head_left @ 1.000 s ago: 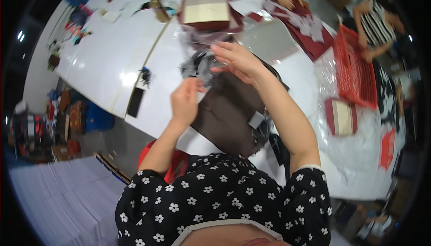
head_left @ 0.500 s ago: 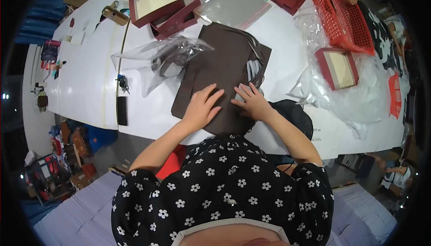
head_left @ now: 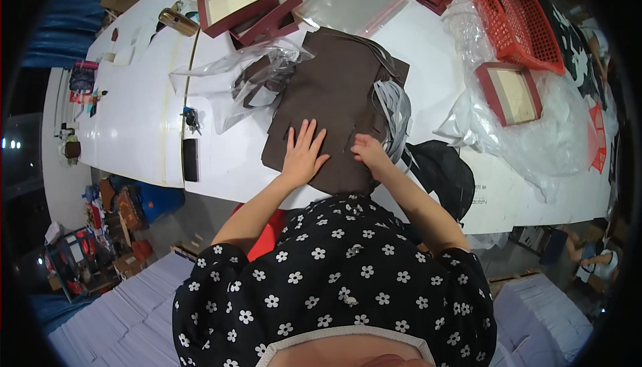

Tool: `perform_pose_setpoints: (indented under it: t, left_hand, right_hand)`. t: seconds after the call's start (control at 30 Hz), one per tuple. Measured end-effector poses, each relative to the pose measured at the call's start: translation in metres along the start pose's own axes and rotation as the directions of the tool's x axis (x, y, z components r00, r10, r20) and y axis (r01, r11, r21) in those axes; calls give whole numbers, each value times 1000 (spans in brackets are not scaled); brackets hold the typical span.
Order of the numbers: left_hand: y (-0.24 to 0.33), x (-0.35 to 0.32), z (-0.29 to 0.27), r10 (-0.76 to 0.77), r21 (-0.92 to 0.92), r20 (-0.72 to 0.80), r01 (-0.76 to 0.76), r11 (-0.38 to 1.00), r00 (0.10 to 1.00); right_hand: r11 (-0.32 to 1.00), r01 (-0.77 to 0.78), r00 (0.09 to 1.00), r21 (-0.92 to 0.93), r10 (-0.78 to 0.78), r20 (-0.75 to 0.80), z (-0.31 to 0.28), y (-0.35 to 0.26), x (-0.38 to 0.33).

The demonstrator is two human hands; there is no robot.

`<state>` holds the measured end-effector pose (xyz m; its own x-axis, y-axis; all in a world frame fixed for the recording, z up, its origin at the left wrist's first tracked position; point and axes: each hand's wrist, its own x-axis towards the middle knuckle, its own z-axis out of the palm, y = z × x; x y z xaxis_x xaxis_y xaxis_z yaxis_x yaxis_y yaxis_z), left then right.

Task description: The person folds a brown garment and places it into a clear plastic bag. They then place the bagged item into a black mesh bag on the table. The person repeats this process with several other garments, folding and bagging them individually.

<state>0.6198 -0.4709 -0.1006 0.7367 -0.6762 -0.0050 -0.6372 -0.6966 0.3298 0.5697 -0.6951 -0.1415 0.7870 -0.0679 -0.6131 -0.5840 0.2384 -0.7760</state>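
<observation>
Dark brown flat stack (head_left: 334,79) lies on the white tabletop (head_left: 144,133), right in front of the person, near end close to the body. Seems put there so both hands reach it with elbows bent. Left hand (head_left: 303,156) rests palm down on the stack's left part, likely pinning the top piece so it won't slide. Right hand (head_left: 371,153) is over the right part, near the edge; looks like it's working on a small spot there. Grey strips (head_left: 396,109) hang loosely along the right edge, just beyond the right hand (probably kept there for easy reach). Clear plastic bag (head_left: 224,89) with something dark inside is pushed to the left, seemingly out of the working area; black cloth (head_left: 445,176) lies to the right.

Pose: both forearms come up from below and angle inward. Left fingers spread and fairly straight, pointing away from the body, thumb out toward the right; grip wide, nothing held, just pressing. Right fingers curled in, thumb side toward the left hand, wrist bent inward; grip narrow, can't tell if anything thin is pinched.
</observation>
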Motion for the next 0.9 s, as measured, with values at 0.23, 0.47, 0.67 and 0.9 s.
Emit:
perform_pose_setpoints:
  t: [0.23,0.47,0.67,0.9]
  left_hand:
    - [-3,7,13,-5,100,32,2,995,999]
    - [-1,-2,5,57,53,73,-61,997,996]
    - [8,-28,-10,4,71,107,-11,997,994]
    - [1,-54,-16,157,70,-98,-150,986,983]
  right_hand:
    - [999,38,995,-27,-40,-89,13,17,3]
    - [306,422,890,-853,-316,327,-34,8,-41]
    - [-153,403,851,-902,-299,431,-34,-16,-54]
    - [-322,727,468,-606,-414,781,-48,-17,-83]
